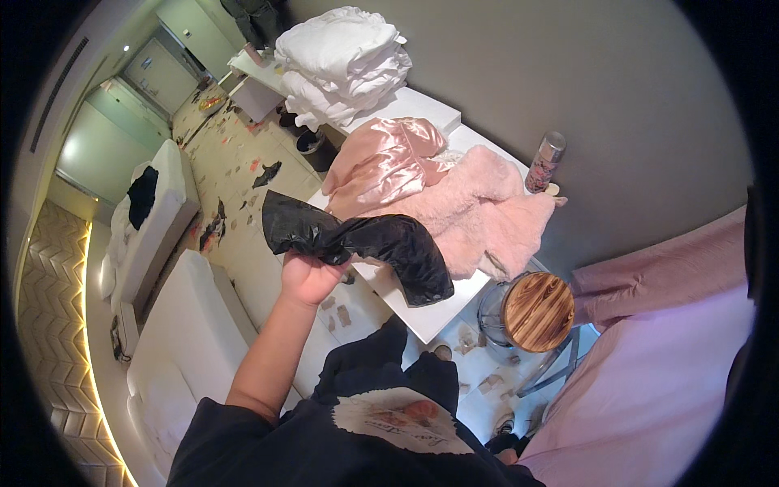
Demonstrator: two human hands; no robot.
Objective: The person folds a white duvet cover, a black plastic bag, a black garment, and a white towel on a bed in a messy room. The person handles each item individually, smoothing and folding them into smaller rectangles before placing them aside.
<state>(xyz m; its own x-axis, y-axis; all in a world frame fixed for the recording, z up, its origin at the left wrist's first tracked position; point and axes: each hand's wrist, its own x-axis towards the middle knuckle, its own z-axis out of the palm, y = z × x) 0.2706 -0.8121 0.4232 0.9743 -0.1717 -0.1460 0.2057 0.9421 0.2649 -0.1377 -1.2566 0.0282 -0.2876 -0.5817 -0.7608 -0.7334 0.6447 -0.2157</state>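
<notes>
My left hand [314, 277] grips the middle of a black plastic bag [392, 234], bunched in my fingers. One end flares to the left and the other droops over the front of a white counter [429, 316]. Just beyond the bag lie a pink satin garment [389, 161] and a pink plush garment [481, 207], heaped together on the counter. A small patch of what looks like my right hand [506, 456] shows low beside my shirt; its fingers are hidden.
White folded bedding [344, 61] is stacked farther along the counter. A spray can [545, 161] stands by the wall. A round wooden-topped stool [538, 311] is beside the pink curtain [657, 359]. Litter covers the floor [277, 201]; a black bin [316, 152] and white beds [188, 316] flank it.
</notes>
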